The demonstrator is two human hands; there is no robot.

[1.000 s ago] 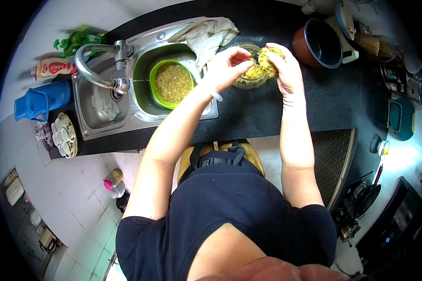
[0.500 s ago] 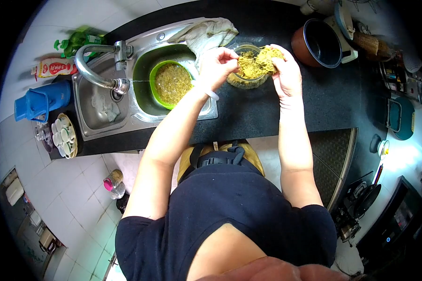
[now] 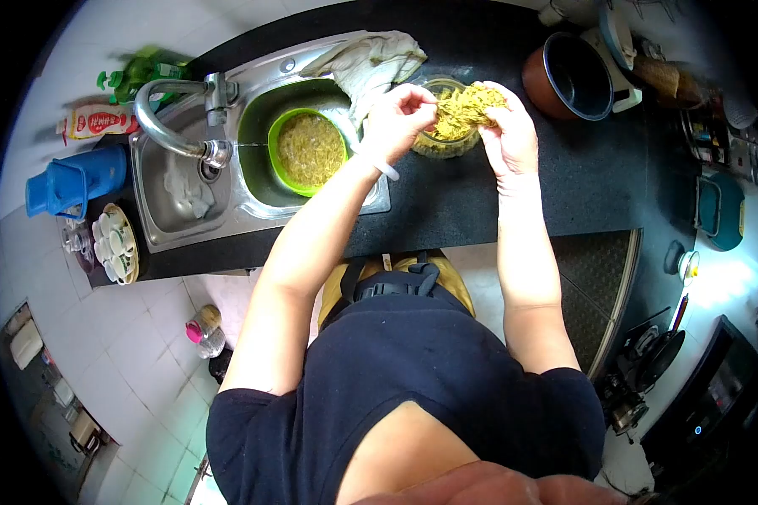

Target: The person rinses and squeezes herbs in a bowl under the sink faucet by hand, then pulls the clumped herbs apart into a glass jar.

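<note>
2 hands up. Your right hand (image 3: pixel 518 143), half curled, grips the yellow-green shredded clump (image 3: pixel 472 106) over the glass bowl (image 3: pixel 448 150), likely so loose bits land inside. Your left hand (image 3: pixel 396 126) pinches beside it; grip unclear. Dishcloth (image 3: pixel 377 69) just beyond left; brown pot (image 3: pixel 546 82) right of right.

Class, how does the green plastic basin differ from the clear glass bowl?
The green plastic basin is opaque; the clear glass bowl is see-through. The basin stands in the steel sink, while the bowl stands on the black counter. Both are round and hold yellow-green shreds.
</note>
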